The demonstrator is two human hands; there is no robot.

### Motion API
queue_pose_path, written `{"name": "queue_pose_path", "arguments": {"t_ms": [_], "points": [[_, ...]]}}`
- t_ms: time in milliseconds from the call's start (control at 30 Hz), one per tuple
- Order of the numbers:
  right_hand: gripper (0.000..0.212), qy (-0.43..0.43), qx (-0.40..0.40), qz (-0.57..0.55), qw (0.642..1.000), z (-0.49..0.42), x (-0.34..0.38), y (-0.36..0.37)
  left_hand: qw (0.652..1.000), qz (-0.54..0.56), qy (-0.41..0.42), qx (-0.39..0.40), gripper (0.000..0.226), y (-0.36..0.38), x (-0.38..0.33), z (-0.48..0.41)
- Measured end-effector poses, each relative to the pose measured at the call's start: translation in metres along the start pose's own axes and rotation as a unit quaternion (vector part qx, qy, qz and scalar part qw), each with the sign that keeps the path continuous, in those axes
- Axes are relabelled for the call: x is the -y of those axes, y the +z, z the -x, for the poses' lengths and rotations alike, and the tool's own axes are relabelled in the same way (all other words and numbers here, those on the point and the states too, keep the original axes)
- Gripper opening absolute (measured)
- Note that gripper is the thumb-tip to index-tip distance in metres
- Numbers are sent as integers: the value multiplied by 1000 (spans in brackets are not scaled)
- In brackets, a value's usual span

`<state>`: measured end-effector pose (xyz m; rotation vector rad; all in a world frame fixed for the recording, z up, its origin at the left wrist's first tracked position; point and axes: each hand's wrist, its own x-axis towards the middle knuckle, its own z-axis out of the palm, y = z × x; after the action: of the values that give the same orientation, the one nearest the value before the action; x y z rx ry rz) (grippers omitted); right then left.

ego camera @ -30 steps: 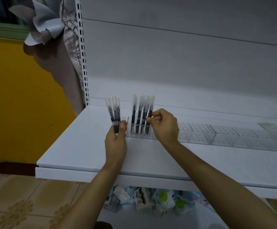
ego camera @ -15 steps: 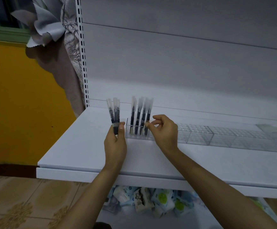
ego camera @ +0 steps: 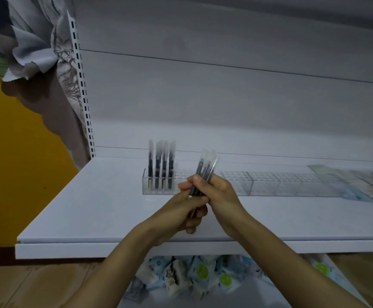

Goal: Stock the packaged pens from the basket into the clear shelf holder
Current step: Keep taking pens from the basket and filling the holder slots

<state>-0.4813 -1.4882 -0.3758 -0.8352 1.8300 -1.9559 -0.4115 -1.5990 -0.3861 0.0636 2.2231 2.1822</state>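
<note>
Several packaged pens (ego camera: pixel 162 165) stand upright in the left end of the clear shelf holder (ego camera: pixel 292 185), a long gridded tray on the white shelf (ego camera: pixel 105 207). In front of the holder, both hands meet around a small bundle of packaged pens (ego camera: pixel 205 167) that tilts up to the right. My left hand (ego camera: pixel 187 207) grips the bundle's lower end. My right hand (ego camera: pixel 221 194) has its fingers curled round the bundle from the right. The basket is not in view.
Flat printed packets (ego camera: pixel 359 185) lie at the shelf's right end. Under the shelf sits a pile of small packets (ego camera: pixel 194 274). A slotted upright (ego camera: pixel 82 90) and hanging cloth (ego camera: pixel 36 52) are at the left, beside a yellow wall.
My left hand carried its bundle of pens from the holder's left end to the right and nearer. My right hand left the pens in the holder and took hold of the bundle.
</note>
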Motion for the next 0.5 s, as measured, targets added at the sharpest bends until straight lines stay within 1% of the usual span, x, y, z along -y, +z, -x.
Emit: {"name": "queue_pose_path", "arguments": {"t_ms": [67,133,200,233,300,433,500], "points": [[21,20,-5,6,1000,0,7,-6,1000,7,-12,-1,29,1,-4,-3],[21,39,-10,21,999,-1,12,-11,999,-44,-19,0,30,-4,-5,-7],[18,39,-12,55,998,-4,15,-13,995,-103,-9,-5,27,-9,-8,-8],[16,33,-12,63,997,-5,16,-14,994,-111,-2,-16,25,-10,-9,-10],[14,23,-12,56,998,-9,17,-13,994,-99,16,-48,21,-9,-10,-13],[18,-4,-17,56,998,-17,13,-16,991,-69,65,-95,20,-9,-3,-17],[18,-1,-16,51,999,-18,3,-20,989,-45,80,-117,19,-14,3,-19]]}}
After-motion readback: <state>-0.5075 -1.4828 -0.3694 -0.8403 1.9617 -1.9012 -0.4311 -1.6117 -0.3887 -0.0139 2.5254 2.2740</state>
